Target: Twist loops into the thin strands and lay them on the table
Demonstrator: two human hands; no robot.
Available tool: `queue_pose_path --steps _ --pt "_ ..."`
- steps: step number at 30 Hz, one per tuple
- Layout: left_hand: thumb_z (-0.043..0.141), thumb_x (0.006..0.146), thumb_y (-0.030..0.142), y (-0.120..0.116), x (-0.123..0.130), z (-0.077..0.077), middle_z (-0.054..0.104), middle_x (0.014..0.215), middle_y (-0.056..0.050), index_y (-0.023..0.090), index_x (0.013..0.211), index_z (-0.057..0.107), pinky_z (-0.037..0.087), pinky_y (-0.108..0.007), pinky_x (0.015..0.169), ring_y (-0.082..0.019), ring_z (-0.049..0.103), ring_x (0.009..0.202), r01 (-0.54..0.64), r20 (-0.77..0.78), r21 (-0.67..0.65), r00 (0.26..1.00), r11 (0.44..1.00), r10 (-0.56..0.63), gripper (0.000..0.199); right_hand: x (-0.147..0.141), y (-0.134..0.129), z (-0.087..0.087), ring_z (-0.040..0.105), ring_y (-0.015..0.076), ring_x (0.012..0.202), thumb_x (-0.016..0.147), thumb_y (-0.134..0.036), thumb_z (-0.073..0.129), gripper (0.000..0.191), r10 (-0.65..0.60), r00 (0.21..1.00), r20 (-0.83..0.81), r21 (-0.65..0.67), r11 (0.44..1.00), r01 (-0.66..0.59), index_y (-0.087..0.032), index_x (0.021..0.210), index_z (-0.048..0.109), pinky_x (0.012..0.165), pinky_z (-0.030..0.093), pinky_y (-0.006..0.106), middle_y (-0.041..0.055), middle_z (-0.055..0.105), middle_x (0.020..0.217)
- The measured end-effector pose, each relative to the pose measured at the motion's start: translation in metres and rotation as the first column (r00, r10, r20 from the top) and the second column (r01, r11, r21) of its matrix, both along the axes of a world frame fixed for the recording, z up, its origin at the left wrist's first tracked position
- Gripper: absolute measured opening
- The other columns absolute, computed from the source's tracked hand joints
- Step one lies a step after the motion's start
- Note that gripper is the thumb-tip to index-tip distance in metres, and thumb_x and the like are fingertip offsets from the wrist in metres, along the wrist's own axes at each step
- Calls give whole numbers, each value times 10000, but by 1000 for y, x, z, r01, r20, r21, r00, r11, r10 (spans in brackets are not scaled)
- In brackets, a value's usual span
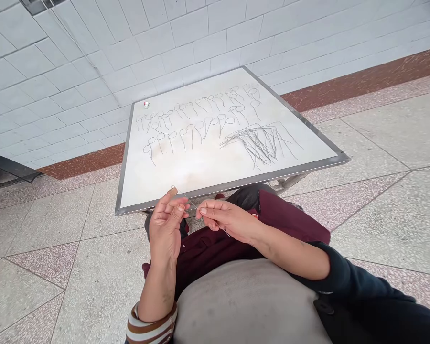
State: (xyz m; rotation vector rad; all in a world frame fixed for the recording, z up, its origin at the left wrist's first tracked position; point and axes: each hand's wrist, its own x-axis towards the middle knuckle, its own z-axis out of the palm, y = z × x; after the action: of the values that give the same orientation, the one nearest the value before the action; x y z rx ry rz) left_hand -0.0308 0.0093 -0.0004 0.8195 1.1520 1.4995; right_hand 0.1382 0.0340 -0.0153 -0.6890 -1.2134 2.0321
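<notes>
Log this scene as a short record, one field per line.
Left hand: tan piece at its fingertips; grip unclear
Right hand: pinching a thin wire
Surface: white table with metal rim
Left to middle: looped wires in rough rows
Near right: pile of loose wires
Far left corner: small red-and-white item

Left hand (167, 222) half-curled, right hand (224, 217) pinched just beside it
</notes>
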Motion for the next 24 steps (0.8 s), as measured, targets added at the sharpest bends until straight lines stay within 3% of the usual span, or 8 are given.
queue_pose_path --steps 2,6,11,14,18,24 --pt "791 713 203 1 6 -3 713 898 -38 201 1117 675 501 -219 670 -120 653 756 6 21 -8 1000 1000 -6 420 0 -1 0 389 92 546 922 -387 516 244 -26 994 103 124 992 13 -163 863 589 564 290 231 -55 462 568" --pt "803 694 181 0 9 -6 707 791 -13 196 1035 701 507 -214 639 -109 646 703 -43 18 4 999 999 43 356 0 -3 4 464 107 609 944 -338 479 213 -137 955 261 385 922 27 -179 826 556 659 354 250 -48 515 595" --pt "826 650 162 -1 13 -8 708 796 7 216 967 707 523 -223 665 -123 673 761 -54 70 3 996 999 54 342 -2 -5 6 466 106 597 957 -314 443 199 -83 966 243 383 923 -17 -182 869 563 649 380 248 -51 502 599" --pt "836 622 138 -1 17 -9 700 733 27 218 922 701 529 -229 669 -119 673 729 -103 90 4 991 995 102 338 -3 -6 6 476 105 608 954 -291 448 196 -122 952 280 423 906 -8 -188 824 552 645 381 242 -44 530 620" --pt "820 650 140 -3 21 -9 698 733 33 219 976 698 531 -222 662 -99 660 681 -100 53 27 994 995 98 357 -4 -8 4 474 98 594 942 -242 471 193 -275 885 376 566 824 16 -198 764 528 609 359 224 -43 565 647" --pt "796 697 191 -5 24 -4 672 724 20 184 1033 687 513 -203 609 -114 663 695 -154 -38 34 987 988 155 353 -6 -10 -2 533 117 671 954 -192 445 142 -444 782 438 752 657 -48 -203 856 547 649 385 229 -20 598 720"
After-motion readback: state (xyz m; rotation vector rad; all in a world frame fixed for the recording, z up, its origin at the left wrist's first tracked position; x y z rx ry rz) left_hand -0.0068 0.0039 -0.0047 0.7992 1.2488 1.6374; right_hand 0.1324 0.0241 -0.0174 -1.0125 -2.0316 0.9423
